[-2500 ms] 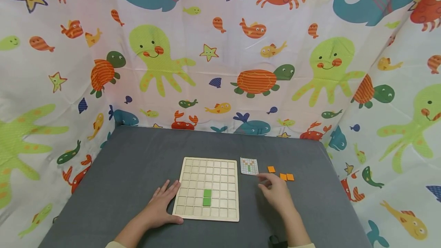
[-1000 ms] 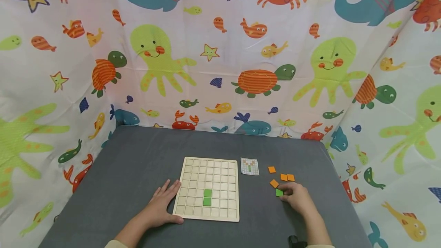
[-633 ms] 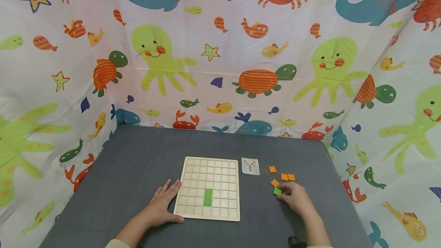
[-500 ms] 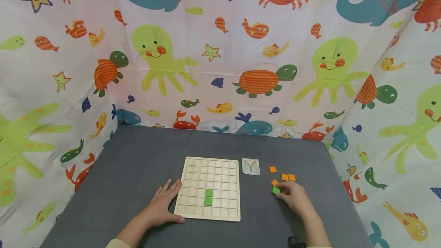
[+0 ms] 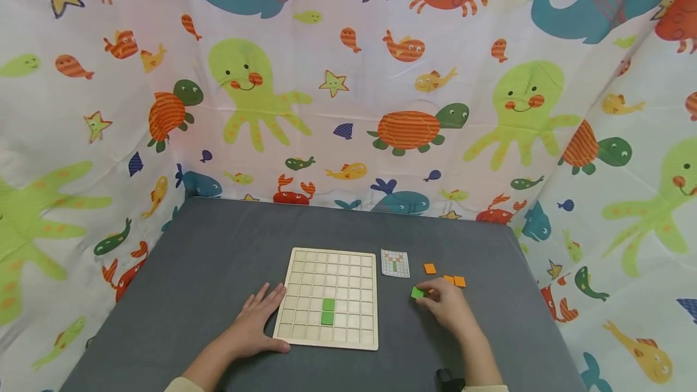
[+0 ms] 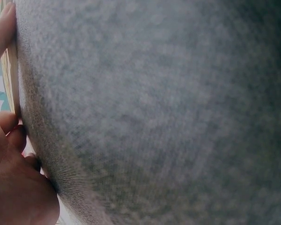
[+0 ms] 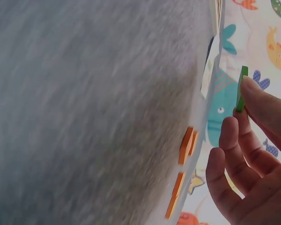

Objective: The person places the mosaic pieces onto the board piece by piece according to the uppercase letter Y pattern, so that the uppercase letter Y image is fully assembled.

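Observation:
My right hand point(image 5: 448, 305) pinches a green square tile point(image 5: 417, 293) between thumb and finger; the right wrist view shows this tile point(image 7: 242, 89) edge-on, raised off the table. My left hand point(image 5: 248, 327) lies spread at the left edge of a wooden grid board point(image 5: 305, 283), fingertips and thumb touching its rim. Two green tiles point(image 5: 328, 311) sit in the board's cells, one above the other. In the left wrist view the left fingers point(image 6: 1, 33) rest along the board's side.
A small printed pattern card point(image 5: 394, 263) lies right of the board. Several orange tiles are scattered near the right hand, one orange tile point(image 5: 429, 268) beside the card and another orange tile point(image 5: 460, 282) farther right. A grey cloth covers the table point(image 5: 234, 241); a patterned curtain point(image 5: 337, 107) stands behind.
The right hand has reached right to the loose tiles, picked up a green tile and now carries it left toward the board. The left hand has stayed at the board's edge.

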Motion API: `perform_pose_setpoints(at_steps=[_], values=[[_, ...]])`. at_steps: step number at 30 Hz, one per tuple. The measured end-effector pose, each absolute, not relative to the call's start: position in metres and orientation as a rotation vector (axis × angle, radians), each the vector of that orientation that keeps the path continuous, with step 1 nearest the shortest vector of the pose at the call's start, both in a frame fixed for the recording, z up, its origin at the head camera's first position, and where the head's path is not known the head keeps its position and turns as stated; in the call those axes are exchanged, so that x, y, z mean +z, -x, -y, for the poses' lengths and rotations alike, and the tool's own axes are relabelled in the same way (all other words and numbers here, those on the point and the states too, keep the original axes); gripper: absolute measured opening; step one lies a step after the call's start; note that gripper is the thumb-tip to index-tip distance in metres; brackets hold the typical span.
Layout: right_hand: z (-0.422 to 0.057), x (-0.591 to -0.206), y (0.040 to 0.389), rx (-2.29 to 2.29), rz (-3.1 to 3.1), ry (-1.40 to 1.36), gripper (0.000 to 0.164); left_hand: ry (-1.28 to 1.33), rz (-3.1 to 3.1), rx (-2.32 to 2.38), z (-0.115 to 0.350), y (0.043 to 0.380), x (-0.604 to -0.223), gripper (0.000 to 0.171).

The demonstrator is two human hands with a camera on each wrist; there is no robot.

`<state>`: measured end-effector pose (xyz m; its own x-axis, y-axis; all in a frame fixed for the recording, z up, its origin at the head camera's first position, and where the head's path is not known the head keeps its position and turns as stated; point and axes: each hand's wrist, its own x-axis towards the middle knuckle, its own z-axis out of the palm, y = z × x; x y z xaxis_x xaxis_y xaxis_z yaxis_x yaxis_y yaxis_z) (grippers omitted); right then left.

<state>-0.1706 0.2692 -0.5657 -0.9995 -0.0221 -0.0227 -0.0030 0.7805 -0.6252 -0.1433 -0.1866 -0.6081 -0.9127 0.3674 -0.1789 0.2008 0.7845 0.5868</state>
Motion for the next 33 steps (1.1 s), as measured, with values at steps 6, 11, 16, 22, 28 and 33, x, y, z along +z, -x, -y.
perform_pose_setpoints(at_steps=[6, 11, 16, 22, 28, 33], values=[[-0.250, -0.562, 0.174, -1.033, -2.951, 0.040, 0.025, -0.423, -2.687, 0.818, 0.187, 0.145, -0.610, 0.130], [-0.236, -0.560, 0.174, -1.030, -2.946, 0.055, 0.026, -0.440, -2.694, 0.823, 0.187, 0.144, -0.610, 0.131], [-0.223, -0.559, 0.173, -1.037, -2.933, 0.122, 0.026, -0.437, -2.699, 0.823, 0.186, 0.144, -0.609, 0.130], [-0.210, -0.555, 0.174, -1.091, -2.938, 0.237, 0.026, -0.431, -2.684, 0.840, 0.186, 0.144, -0.607, 0.129], [-0.197, -0.552, 0.176, -1.105, -2.913, 0.291, 0.026, -0.433, -2.687, 0.839, 0.186, 0.144, -0.607, 0.129], [-0.188, -0.553, 0.176, -1.090, -2.905, 0.366, 0.025, -0.432, -2.689, 0.834, 0.186, 0.142, -0.607, 0.129]])
